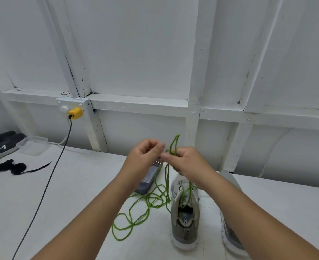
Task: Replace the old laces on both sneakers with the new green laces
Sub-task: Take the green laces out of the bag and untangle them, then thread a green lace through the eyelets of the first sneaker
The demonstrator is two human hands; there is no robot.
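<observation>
A grey sneaker (pixel 185 218) stands heel toward me on the white table, with green lace (pixel 149 201) running up out of its eyelets. My right hand (pixel 185 162) is raised above the toe and grips a loop of that lace, which sticks up past its fingers. My left hand (pixel 145 154) is level with it, fingers curled, pinching the lace at the fingertips. The rest of the lace lies in loose coils on the table left of the shoe. The second grey sneaker (pixel 230 231) stands to the right, mostly hidden behind my right forearm.
A clear plastic packet (pixel 149 179) lies under my left wrist. Black old laces (pixel 14 167) lie at the far left beside a pair of black shoes (pixel 1 143) and a clear tray (pixel 33 145). A black cable (pixel 46 186) runs from a yellow plug (pixel 75 113) across the table.
</observation>
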